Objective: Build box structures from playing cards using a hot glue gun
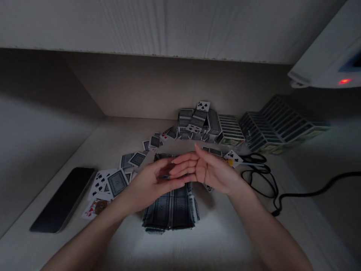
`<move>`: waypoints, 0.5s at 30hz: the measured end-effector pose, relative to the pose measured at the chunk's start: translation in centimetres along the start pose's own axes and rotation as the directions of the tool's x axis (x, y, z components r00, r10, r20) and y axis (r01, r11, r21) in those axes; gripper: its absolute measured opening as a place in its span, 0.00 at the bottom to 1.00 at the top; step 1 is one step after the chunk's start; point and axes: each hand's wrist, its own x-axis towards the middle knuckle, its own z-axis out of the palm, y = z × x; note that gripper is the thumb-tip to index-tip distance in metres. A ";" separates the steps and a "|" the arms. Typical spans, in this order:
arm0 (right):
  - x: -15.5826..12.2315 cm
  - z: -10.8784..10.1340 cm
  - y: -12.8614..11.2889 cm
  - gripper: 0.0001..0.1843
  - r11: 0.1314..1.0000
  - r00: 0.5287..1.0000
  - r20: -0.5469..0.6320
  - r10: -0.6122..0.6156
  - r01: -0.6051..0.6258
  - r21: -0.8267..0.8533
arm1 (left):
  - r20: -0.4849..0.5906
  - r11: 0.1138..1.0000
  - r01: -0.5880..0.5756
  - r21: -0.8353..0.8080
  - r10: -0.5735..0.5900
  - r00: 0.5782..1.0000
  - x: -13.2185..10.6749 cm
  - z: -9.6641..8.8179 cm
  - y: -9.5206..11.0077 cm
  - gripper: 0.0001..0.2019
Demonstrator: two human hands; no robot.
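Over a structure of folded dark-patterned playing cards my two hands meet at the fingertips. My left hand is curved into a loose C, with its thumb apart from its fingers; no card shows in it. Stretched out flat, palm toward me, my right hand points its fingers into the left hand's gap and holds nothing visible. The hands cover the far part of the structure. Behind them stands a stack of folded cards, with an eight of clubs at its top.
A black phone lies at the left beside scattered cards. Rows of interlocked folded cards stand at the back right. A black cable coils at the right. A white device with a red light hangs at the upper right.
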 end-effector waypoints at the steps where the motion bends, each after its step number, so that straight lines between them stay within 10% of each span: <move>1: 0.0 0.0 0.0 0.31 1.000 1.000 0.020 0.021 -0.021 0.015 | -0.005 1.000 -0.001 -0.027 0.001 1.000 0.1 0.1 -0.2 0.14; 15: -1.0 -0.8 -1.6 0.31 0.998 0.998 -0.064 0.009 -0.013 -0.061 | -0.148 0.999 -0.025 0.029 0.029 0.989 0.2 -1.3 -0.6 0.04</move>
